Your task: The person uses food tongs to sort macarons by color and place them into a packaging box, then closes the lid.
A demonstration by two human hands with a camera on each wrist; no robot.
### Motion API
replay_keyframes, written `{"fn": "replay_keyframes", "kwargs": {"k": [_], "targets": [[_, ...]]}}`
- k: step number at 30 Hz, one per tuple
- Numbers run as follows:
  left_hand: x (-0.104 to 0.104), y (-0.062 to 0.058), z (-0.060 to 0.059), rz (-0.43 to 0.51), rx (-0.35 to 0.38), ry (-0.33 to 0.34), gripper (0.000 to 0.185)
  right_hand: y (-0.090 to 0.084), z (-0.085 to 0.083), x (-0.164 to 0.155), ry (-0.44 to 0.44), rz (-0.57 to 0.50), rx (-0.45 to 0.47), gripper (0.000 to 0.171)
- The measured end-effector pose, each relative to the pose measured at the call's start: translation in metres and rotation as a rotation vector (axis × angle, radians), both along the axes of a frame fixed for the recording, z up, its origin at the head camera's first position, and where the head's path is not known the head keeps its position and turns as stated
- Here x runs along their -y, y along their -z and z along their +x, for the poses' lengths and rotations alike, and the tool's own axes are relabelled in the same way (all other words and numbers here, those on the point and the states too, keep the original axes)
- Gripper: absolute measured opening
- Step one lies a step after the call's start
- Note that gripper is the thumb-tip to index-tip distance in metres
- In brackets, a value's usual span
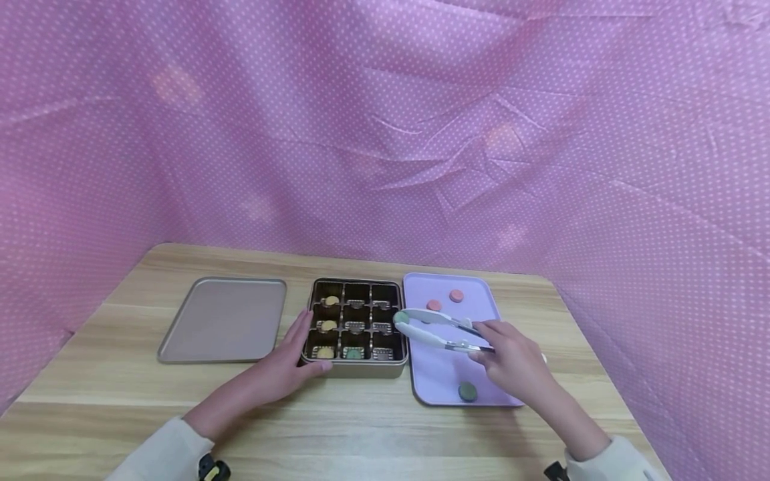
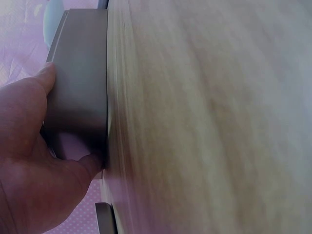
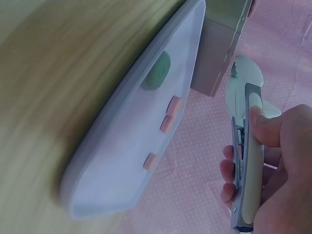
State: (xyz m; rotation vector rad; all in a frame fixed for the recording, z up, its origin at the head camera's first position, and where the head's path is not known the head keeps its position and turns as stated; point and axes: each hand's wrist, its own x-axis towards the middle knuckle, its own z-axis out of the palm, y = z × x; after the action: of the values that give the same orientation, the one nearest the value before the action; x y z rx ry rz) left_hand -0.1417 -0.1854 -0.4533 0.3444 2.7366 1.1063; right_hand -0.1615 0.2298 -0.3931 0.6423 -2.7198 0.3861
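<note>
R hand (image 1: 511, 357) grips tongs (image 1: 426, 335); tips pinch green disc (image 1: 401, 317) at R rim of box (image 1: 367, 369). L hand (image 1: 283, 371), unclenched, rests against box's near-L corner. From here, disc looks lightweight, poss. fragile: clamp by edges, min. pressure.

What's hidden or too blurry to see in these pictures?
Head view: part of the purple tray, behind the right hand and tongs.
Left wrist view: the inside of the box, behind its own wall.
Left wrist view: part of the left hand, cut off by the picture's left edge.
Right wrist view: the mark on the green disc, too blurred to read.
</note>
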Motion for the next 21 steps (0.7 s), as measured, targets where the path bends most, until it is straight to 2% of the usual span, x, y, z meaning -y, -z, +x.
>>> {"fn": "replay_keyframes", "kwargs": {"k": [21], "targets": [[-0.001, 0.000, 0.001, 0.002, 0.014, 0.003, 0.113, 0.006, -0.019, 0.050, -0.048, -0.025, 0.043, 0.054]]}}
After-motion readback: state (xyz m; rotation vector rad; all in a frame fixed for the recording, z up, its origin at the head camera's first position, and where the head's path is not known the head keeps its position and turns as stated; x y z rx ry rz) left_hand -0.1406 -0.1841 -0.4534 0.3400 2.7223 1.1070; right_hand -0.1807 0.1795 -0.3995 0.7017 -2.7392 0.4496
